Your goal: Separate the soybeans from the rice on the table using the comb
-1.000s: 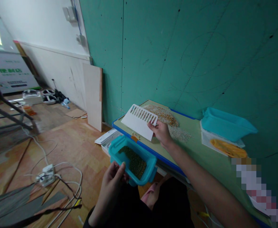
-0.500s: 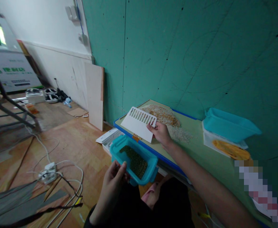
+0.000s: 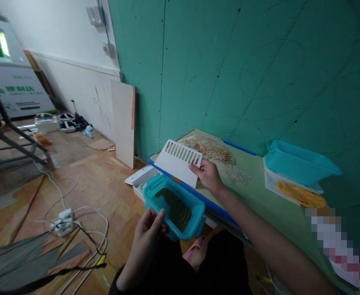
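Observation:
My left hand [image 3: 149,229] grips the near rim of a blue plastic container [image 3: 198,209], thumb on top. Small green beans [image 3: 176,209], likely mung beans by their look, lie along its bottom. The container hangs just off the table's near edge. In my right hand [image 3: 209,174] is a flat white slotted scraper [image 3: 175,164], pinched at its right side, slots facing the wall. It is held over the table edge, close above the container's far rim. Behind it on the table, yellow beans [image 3: 217,151] lie mixed with pale grains, and a pile of white grains [image 3: 233,174] spreads beside them.
The green-topped table [image 3: 260,196] with blue edging stands against a green wall [image 3: 213,61]. At its right are another blue container [image 3: 299,162] and a yellow cloth-like item [image 3: 301,195]. A white box [image 3: 140,178] sits below. A power strip [image 3: 63,221] and cables lie on the floor.
My right hand has brought the white scraper slightly down and toward the blue container. My left hand keeps its hold on the container, and the beans lie as before.

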`<state>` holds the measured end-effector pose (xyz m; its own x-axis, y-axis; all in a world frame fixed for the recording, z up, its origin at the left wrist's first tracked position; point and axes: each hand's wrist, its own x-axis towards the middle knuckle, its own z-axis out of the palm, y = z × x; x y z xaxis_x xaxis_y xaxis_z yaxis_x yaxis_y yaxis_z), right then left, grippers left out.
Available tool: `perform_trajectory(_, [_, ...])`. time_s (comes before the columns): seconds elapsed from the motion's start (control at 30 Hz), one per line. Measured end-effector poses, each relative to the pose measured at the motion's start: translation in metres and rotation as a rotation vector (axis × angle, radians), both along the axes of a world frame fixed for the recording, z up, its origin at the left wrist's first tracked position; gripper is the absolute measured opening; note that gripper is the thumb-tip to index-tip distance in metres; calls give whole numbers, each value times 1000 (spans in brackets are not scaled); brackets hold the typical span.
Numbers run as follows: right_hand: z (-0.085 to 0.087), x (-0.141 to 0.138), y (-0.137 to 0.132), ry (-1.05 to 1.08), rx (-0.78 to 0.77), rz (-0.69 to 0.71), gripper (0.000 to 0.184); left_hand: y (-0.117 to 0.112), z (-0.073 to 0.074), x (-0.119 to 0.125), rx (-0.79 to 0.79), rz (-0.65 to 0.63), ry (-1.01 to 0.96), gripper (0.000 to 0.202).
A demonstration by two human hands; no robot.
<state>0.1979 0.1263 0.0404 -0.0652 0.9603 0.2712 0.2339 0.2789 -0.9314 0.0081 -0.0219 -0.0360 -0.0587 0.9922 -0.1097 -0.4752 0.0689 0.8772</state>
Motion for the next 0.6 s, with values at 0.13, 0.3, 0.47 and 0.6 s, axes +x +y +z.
perform_trajectory(0.13, [-2, 6, 7, 6, -7, -34, 41, 0, 1, 1, -29, 2, -19, 32])
perform_trajectory(0.3, [0, 14, 14, 28, -12, -64, 47, 0, 4, 2, -32, 19, 2, 36])
perform_trajectory(0.47, [7, 22, 17, 105, -73, -87, 52, -1, 7, 2, -55, 38, 19, 35])
perform_trajectory(0.6, [10, 29, 18, 146, -111, -118, 56, -1, 6, 3, -54, 40, 8, 34])
